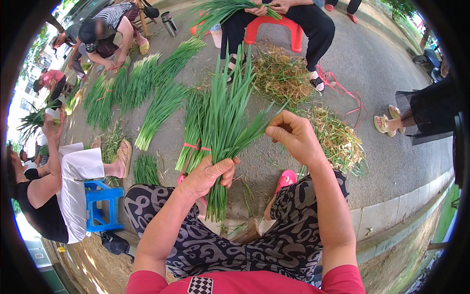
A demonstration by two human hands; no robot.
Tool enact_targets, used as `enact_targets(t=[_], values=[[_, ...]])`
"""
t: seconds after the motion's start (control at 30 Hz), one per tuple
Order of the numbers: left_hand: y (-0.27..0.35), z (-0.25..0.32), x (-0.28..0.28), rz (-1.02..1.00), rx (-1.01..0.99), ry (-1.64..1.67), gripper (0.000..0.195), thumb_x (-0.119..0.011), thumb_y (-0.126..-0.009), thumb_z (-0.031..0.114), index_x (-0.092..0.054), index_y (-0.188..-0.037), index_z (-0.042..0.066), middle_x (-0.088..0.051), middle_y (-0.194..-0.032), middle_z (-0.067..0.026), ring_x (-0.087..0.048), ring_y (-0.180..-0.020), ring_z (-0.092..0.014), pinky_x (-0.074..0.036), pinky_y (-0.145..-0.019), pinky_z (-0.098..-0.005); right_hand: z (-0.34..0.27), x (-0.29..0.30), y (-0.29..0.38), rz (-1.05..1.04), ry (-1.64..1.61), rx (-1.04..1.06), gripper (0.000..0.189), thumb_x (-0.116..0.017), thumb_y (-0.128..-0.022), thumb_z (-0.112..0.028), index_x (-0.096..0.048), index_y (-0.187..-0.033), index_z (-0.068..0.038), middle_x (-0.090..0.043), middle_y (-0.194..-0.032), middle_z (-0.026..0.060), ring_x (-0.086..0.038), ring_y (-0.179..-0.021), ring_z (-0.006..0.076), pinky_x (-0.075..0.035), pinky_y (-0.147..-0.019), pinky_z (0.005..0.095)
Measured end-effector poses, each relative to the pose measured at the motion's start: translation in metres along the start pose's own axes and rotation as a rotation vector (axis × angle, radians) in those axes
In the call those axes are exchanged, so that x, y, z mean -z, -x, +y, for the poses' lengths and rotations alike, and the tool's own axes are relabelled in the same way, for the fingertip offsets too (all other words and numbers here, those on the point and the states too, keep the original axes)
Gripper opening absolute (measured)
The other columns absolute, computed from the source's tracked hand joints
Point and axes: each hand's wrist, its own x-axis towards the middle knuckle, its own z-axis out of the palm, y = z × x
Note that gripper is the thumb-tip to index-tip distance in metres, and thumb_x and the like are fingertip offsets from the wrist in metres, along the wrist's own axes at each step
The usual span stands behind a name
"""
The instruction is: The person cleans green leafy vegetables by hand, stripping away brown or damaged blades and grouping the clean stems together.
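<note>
My left hand (pixel 211 175) is closed around a bunch of long green leaves, likely garlic chives (pixel 229 121), over my lap. The leaf tips point away from me and the stem ends hang below my fist. At the right side of the bunch, my right hand (pixel 295 136) has thumb and forefinger pinched close to the tip of a leaf that sticks out; whether they grip it is hard to tell. Just beyond my left hand, bundles tied with red string (pixel 191 146) lie on the pavement, partly behind the held bunch.
Loose green bunches (pixel 161 112) lie ahead on the left. Heaps of dry trimmings (pixel 282 77) and mixed leaf waste (pixel 336 141) are ahead and right, near pink string (pixel 349 93). One person sits opposite on a red stool (pixel 273 27), another left by a blue stool (pixel 104 205). Someone stands right.
</note>
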Motion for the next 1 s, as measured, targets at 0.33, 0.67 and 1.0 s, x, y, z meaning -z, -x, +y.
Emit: enact_targets(t=[0.33, 0.67, 1.0], values=[[0.005, 0.007, 0.004, -0.080, -0.085, 0.261, 0.034, -0.065, -0.084, 0.045, -0.060, -0.101, 0.016, -0.042, -0.063, 0.0055, -0.042, -0.052, -0.008, -0.041, -0.056, -0.0283, 0.020, 0.059, -0.006, 0.473, -0.068, -0.170, 0.039, -0.052, -0.095, -0.039, -0.059, -0.079, -0.004, -0.059, -0.065, 0.0034, -0.054, -0.057, 0.0102, -0.045, -0.055, 0.0260], [0.009, 0.017, 0.007, -0.391, -0.176, 0.581, 0.033, -0.061, -0.085, 0.047, -0.058, -0.098, 0.017, -0.040, -0.059, 0.0074, -0.038, -0.047, -0.005, -0.038, -0.050, -0.0238, 0.026, 0.046, 0.012, 0.174, 0.809, -0.232, 0.030, -0.067, -0.082, -0.025, -0.063, -0.105, -0.006, -0.067, -0.094, 0.0143, -0.065, -0.087, 0.0312, -0.050, -0.078, 0.0390], [0.007, 0.016, -0.001, -0.588, -0.129, 0.647, 0.034, -0.058, -0.087, 0.047, -0.056, -0.096, 0.015, -0.041, -0.059, 0.0070, -0.038, -0.045, -0.005, -0.040, -0.048, -0.0246, -0.003, -0.036, 0.002, 0.001, -0.143, 0.020, 0.013, -0.059, -0.091, -0.007, -0.062, -0.101, 0.001, -0.065, -0.085, 0.0037, -0.060, -0.072, 0.0088, -0.050, -0.065, 0.0237]])
